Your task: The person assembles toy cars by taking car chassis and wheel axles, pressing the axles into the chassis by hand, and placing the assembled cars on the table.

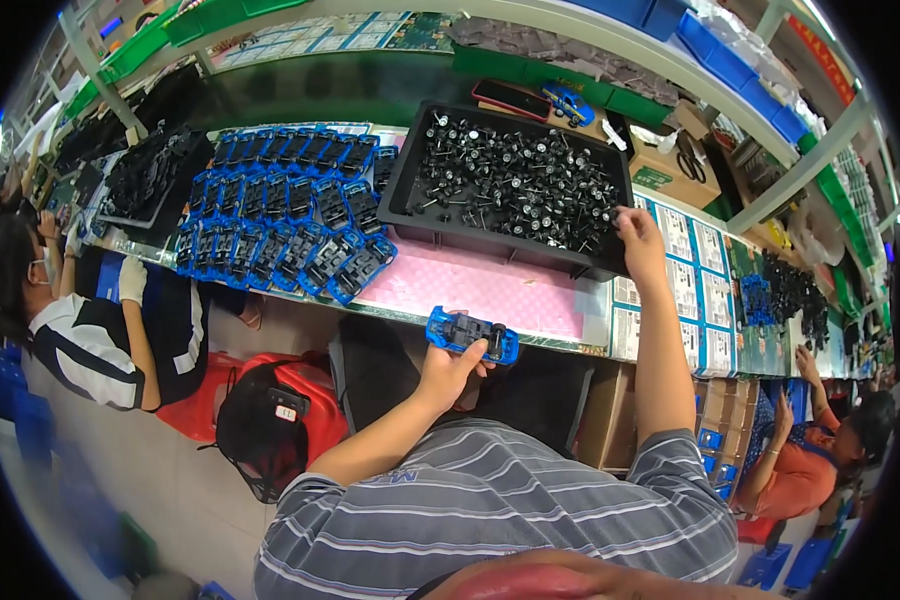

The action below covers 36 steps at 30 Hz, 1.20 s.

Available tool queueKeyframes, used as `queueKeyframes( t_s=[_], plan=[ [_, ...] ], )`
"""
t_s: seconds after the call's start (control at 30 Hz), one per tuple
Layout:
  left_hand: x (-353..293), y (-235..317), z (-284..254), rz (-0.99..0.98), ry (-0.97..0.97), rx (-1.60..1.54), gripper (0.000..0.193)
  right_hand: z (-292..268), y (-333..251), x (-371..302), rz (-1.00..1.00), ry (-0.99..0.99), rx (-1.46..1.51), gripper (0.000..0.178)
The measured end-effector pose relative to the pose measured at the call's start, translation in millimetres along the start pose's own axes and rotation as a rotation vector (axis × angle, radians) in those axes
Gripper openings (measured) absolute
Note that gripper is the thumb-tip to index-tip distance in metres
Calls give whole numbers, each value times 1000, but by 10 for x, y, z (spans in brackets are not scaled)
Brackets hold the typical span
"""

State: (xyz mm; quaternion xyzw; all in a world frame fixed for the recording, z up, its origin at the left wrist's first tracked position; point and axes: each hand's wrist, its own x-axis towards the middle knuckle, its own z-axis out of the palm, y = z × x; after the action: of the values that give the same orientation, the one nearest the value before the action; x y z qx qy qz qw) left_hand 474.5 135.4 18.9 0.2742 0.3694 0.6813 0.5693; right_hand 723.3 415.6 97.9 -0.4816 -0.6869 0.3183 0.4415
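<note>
My left hand (450, 368) holds a blue toy car body (472, 335) upside down, just in front of the table edge, with black wheels fitted on one end. My right hand (638, 240) reaches into the right end of a black tray (402, 180) filled with several black wheel-and-axle parts (515, 185); its fingers rest among the parts and whether they pinch one is hidden. A pink foam mat (470, 285) lies on the table between the tray and my left hand.
Rows of several blue car bodies (285, 215) lie left of the tray. A finished blue car (568, 102) and a phone (510, 98) sit behind it. A person in white gloves (90, 330) sits at left, another person (800, 460) at right. Black parts (150, 170) are piled far left.
</note>
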Motion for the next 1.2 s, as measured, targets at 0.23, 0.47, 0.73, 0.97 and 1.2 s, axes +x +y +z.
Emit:
queueKeyframes(
  t_s=[0.23, 0.47, 0.73, 0.97, 1.2],
  plan=[
    [-204, 69, 41, 6, -47, 80, 62, 153, -833, -672, -86, -172, 221, 12],
    [-220, 110, 207, 12, -90, 203, 58, 790, -1420, -1750, -349, -458, 89, 30],
    [-495, 167, 284, 0, -101, 279, 47, 867, -1448, -2033, -398, -523, 132, 33],
    [-584, -77, 195, 122, -12, 394, 66, 898, -1381, -2123, -414, -593, 98, 33],
    [-617, 101, 164, -17, 51, 362, 41, 1023, -1418, -2111, -426, -584, 58, 36]
  ],
)
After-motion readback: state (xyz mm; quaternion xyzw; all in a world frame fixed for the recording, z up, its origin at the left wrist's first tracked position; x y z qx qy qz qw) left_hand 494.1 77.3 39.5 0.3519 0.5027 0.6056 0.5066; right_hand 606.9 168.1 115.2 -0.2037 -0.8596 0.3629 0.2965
